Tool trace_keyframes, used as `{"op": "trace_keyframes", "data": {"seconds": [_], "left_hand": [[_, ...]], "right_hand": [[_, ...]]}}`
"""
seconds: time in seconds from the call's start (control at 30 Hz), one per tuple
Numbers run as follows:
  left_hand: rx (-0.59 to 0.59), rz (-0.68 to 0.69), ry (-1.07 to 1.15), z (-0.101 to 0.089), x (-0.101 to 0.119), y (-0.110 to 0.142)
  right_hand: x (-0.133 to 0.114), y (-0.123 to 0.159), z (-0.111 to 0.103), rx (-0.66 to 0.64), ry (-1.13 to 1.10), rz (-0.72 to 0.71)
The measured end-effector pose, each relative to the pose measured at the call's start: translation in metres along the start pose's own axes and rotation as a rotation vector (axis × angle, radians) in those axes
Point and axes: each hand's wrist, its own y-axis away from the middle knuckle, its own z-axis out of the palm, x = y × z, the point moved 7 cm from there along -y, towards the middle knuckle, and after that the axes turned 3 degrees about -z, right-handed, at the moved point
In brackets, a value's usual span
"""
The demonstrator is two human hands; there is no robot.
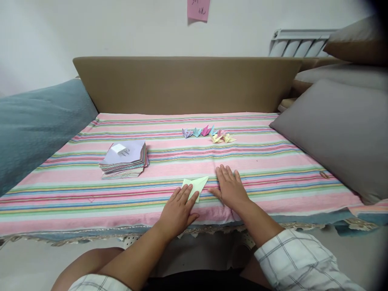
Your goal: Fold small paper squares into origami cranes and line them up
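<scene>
A pale green folded paper [197,184] lies on the striped cloth [273,169] near the front edge. My left hand [177,212] rests flat with its fingertips pressing on the paper's lower left part, fingers stretched out. Just right of the paper, my right hand [230,186] lies flat on the cloth, fingers extended, its thumb close to the paper's edge. Neither hand grips anything.
A stack of coloured paper sheets [125,159] with a small white folded piece on top sits at the left. Several small folded paper figures [209,134] lie in a row farther back. Grey cushions [336,129] crowd the right, a teal cushion [36,125] the left.
</scene>
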Motion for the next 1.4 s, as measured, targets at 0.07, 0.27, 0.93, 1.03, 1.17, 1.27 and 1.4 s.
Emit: {"op": "trace_keyframes", "data": {"seconds": [0.07,0.27,0.93,1.03,1.17,1.27,1.4], "left_hand": [[0.006,0.001,0.010,-0.001,0.001,0.000],[-0.010,0.008,0.048,0.002,0.000,0.001],[-0.010,-0.015,0.012,-0.003,0.002,-0.001],[-0.001,-0.019,0.018,-0.001,0.001,0.000],[0.025,0.017,0.023,0.003,0.001,0.001],[0.014,0.011,0.030,0.004,0.000,0.002],[-0.015,-0.003,0.026,0.001,0.001,0.002]], "right_hand": [[-0.024,0.004,-0.011,0.118,-0.018,-0.159],[-0.100,0.026,-0.003,0.107,-0.164,-0.715],[-0.001,-0.001,0.007,0.010,-0.036,-0.036],[-0.028,0.006,-0.014,0.197,-0.040,-0.169],[-0.100,0.028,-0.012,0.182,-0.145,-0.699],[-0.111,0.028,-0.001,0.140,-0.203,-0.711],[-0.091,0.017,0.011,0.097,-0.223,-0.589]]}}
